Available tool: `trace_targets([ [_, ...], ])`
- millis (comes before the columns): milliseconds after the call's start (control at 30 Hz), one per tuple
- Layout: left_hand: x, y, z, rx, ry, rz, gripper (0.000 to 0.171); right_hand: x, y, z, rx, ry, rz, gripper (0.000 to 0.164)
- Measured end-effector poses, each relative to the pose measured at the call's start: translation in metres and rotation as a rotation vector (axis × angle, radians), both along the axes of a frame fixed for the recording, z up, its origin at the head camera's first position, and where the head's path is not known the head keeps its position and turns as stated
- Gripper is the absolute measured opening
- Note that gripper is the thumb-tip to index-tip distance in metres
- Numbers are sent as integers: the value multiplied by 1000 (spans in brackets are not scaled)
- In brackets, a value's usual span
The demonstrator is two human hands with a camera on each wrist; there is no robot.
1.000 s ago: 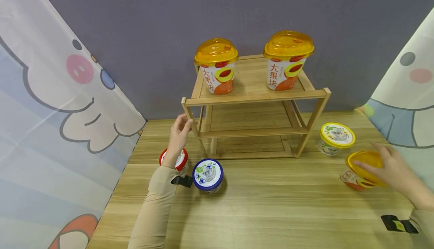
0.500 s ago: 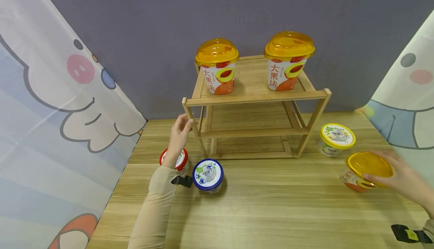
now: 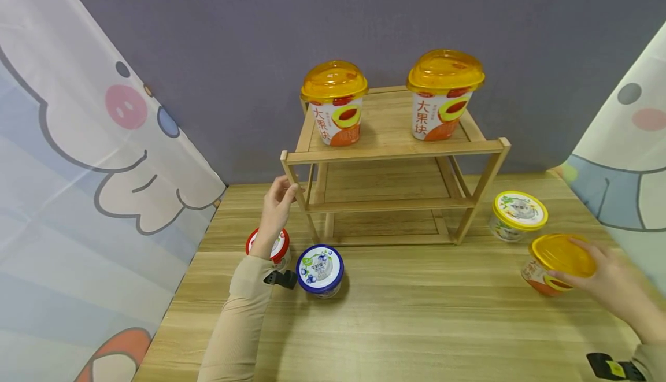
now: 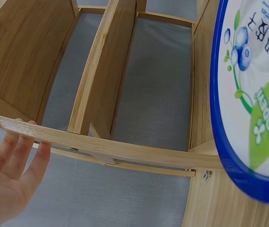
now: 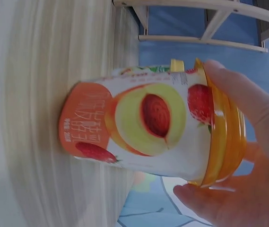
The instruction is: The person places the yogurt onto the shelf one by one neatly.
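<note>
**Desk corner set up like a small shop display**

A wood-grain desk (image 3: 406, 324) is enclosed on three sides. Behind it is a plain grey-blue backing (image 3: 234, 35). On the left, a creased sheet (image 3: 62, 139) shows a large cartoon animal with a pink snout; on the right, a similar cartoon sheet (image 3: 635, 191) slants inward. This looks like a staged booth; the kind of room around it cannot be told. The shop-like touch comes from a wooden rack (image 3: 387, 116) bearing two domed fruit-label cups (image 3: 338, 119), a third domed cup (image 3: 557, 263) at right, and lidded tubs (image 3: 319, 269) with bright labels.
</note>
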State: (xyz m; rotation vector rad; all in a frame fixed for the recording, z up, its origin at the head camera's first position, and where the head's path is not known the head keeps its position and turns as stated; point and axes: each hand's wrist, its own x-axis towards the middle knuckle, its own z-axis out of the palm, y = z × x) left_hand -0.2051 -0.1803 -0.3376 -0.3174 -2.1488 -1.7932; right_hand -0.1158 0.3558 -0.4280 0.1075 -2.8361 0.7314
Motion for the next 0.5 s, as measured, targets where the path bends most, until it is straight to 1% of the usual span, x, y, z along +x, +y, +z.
trace_targets([
  [133,0,0,0,6,1,-4,24,4,-8,0,-39,-50,-50,81],
  [200,0,0,0,6,0,-6,25,4,-12,0,-47,-58,-78,81],
  [233,0,-1,0,8,-1,-8,25,5,-14,0,-45,-55,-91,81],
  [367,0,-1,-1,9,0,-10,23,7,-19,-3,-57,9,-121,79],
  [433,-1,-1,-1,15,4,-13,23,8,-20,-5,-67,22,-132,78],
  [500,-1,-1,-1,16,10,-13,23,9,-22,-5,-76,16,-141,77],
])
